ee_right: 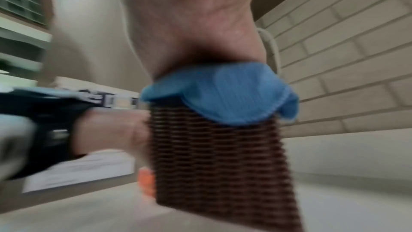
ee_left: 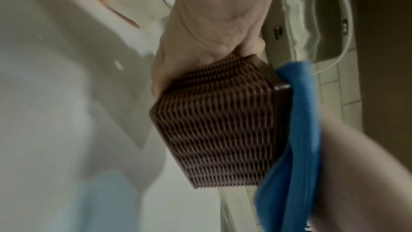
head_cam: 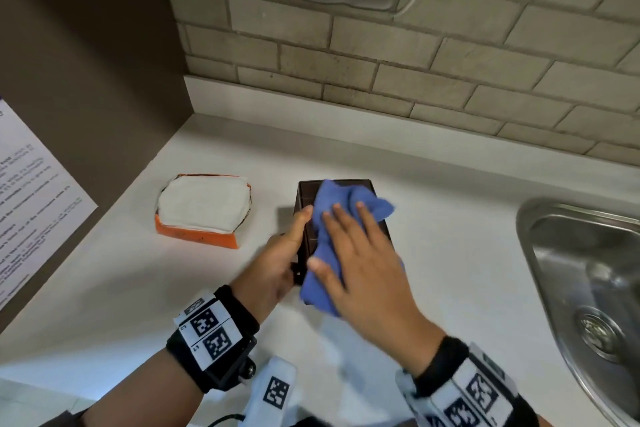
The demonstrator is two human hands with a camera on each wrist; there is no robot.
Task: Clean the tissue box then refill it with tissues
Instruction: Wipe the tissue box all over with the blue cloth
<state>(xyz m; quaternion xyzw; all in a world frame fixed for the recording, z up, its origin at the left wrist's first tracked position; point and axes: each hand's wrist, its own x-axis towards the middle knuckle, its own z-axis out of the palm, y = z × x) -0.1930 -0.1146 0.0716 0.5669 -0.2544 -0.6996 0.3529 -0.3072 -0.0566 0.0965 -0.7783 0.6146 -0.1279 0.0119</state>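
Now, left hand [head_cam: 280, 253]: grips the brown tissue box [head_cam: 308, 194] on the counter [head_cam: 450, 253].
Right hand [head_cam: 363, 253]: fingers flat, pressing blue cloth [head_cam: 332, 204] onto it.

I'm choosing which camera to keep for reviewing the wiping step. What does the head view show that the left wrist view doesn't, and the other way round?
Only the head view shows the steel sink at the right, the paper notice on the left wall, and both hands whole: the left hand gripping the tissue box, the right hand pressing the blue cloth flat on top.

Only the left wrist view shows the box's woven side texture.

Both show the box, the cloth, the orange tissue pack and the white counter.
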